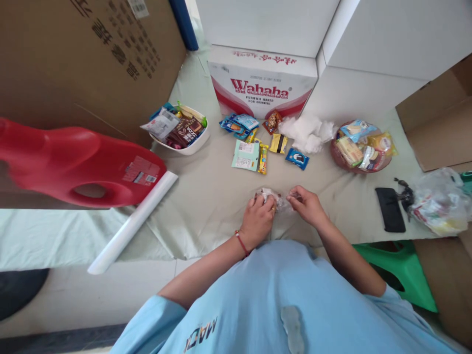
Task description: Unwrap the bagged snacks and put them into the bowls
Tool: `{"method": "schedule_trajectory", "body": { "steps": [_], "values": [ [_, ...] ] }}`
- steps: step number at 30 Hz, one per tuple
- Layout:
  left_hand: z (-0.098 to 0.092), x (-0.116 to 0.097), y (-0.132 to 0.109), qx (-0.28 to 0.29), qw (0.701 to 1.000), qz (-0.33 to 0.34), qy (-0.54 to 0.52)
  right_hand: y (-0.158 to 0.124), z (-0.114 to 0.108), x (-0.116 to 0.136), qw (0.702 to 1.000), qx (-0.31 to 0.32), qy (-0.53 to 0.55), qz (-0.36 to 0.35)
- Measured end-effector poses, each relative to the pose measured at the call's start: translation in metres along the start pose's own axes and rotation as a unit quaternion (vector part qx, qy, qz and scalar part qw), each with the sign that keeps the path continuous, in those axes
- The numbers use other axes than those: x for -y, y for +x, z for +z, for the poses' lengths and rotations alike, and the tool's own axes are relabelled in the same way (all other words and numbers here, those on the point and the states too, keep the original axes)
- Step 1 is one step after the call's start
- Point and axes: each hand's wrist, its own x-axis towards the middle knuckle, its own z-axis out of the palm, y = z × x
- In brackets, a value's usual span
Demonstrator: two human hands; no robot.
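Close to the table's front edge, my left hand (pixel 259 216) presses its curled fingers on a small bundle in clear plastic wrap (pixel 283 203). Something whitish with print shows under the fingers, but its kind is hidden. My right hand (pixel 307 205) pinches the loose end of the same clear wrap, just right of the left hand. Beyond the hands lie several snack packets: a pale green packet (pixel 245 155), a yellow packet (pixel 278 143), a dark blue packet (pixel 297 159), a brown packet (pixel 272 122) and some blue packets (pixel 239 125). Beside them sits crumpled white plastic (pixel 309 132).
A white bowl of snacks (pixel 199 143) stands left, a brown bowl of snacks (pixel 337 156) right. A red jug (pixel 81 162) and a film roll (pixel 134 221) lie at left. The Wahaha carton (pixel 263 88) blocks the back. A black phone (pixel 390 210) and a plastic bag (pixel 440 201) are right.
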Motion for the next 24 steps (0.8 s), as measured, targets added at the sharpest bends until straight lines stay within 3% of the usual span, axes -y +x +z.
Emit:
{"method": "schedule_trajectory", "body": {
  "steps": [7,13,17,20,22,24],
  "values": [
    [-0.003,0.001,-0.004,0.012,0.999,0.026,-0.04,0.043,0.045,0.046,0.994,0.006,-0.086,-0.066],
    [-0.009,0.03,-0.052,-0.033,0.981,0.015,-0.189,0.022,0.067,0.071,0.956,0.051,-0.238,-0.164],
    [0.006,0.049,-0.086,-0.088,0.975,-0.083,-0.184,0.005,0.079,0.068,0.927,0.055,-0.303,-0.216],
    [0.014,0.058,-0.101,-0.104,0.966,-0.142,-0.192,0.001,0.083,0.056,0.929,0.046,-0.291,-0.225],
    [0.017,0.064,-0.109,-0.117,0.962,-0.163,-0.187,0.004,0.075,0.044,0.943,0.024,-0.25,-0.216],
    [0.018,0.07,-0.117,-0.131,0.959,-0.172,-0.18,0.011,0.05,0.029,0.963,-0.024,-0.188,-0.191]
  ]
}}
